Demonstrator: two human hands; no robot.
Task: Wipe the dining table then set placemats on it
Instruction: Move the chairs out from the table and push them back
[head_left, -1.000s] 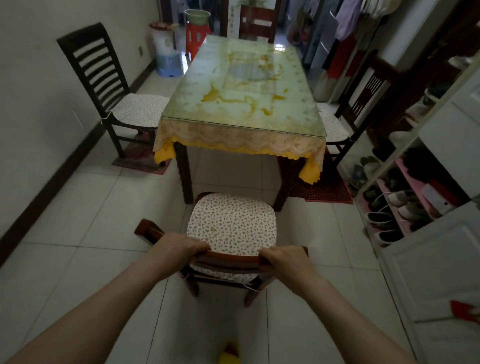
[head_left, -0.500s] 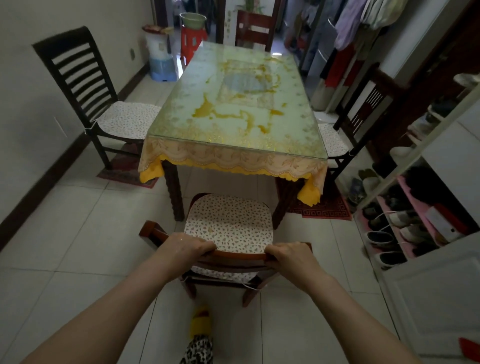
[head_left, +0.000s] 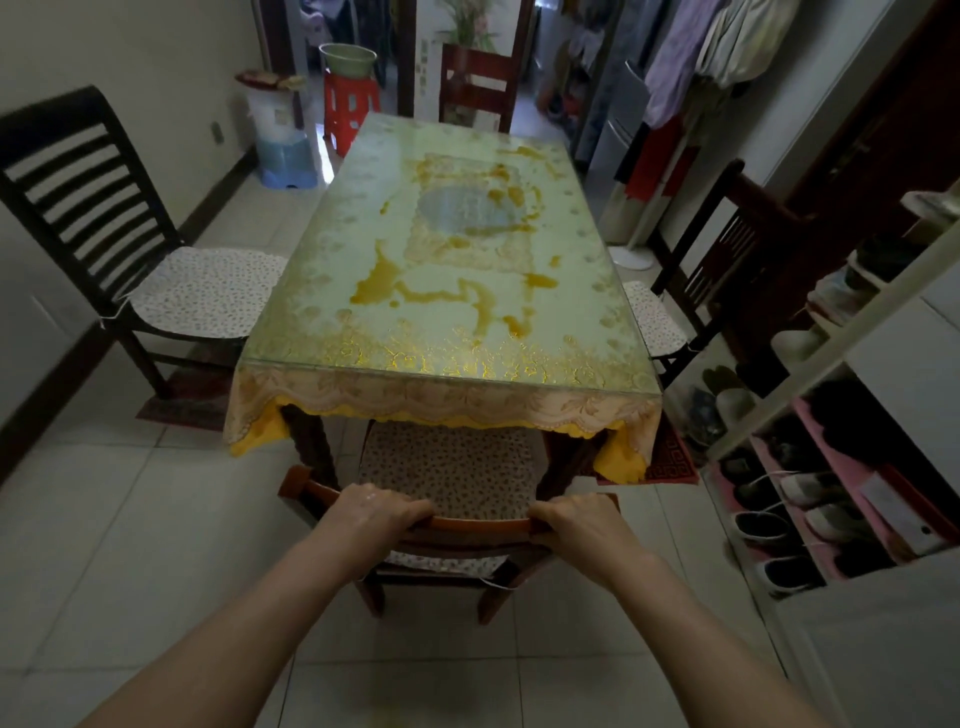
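Hands both on chair back: left hand (head_left: 375, 514) & right hand (head_left: 582, 525) curl over top rail of wooden chair (head_left: 457, 530), seat tucked partly under dining table (head_left: 452, 291). Tabletop glass w/ yellow spill streaks (head_left: 384, 280), lace cloth hanging off near edge.

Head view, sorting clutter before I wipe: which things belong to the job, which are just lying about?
Job: glass-topped dining table; brown wooden chair gripped by left hand and right hand.
Lying about: red plastic stool; white shoe rack; hanging clothes.
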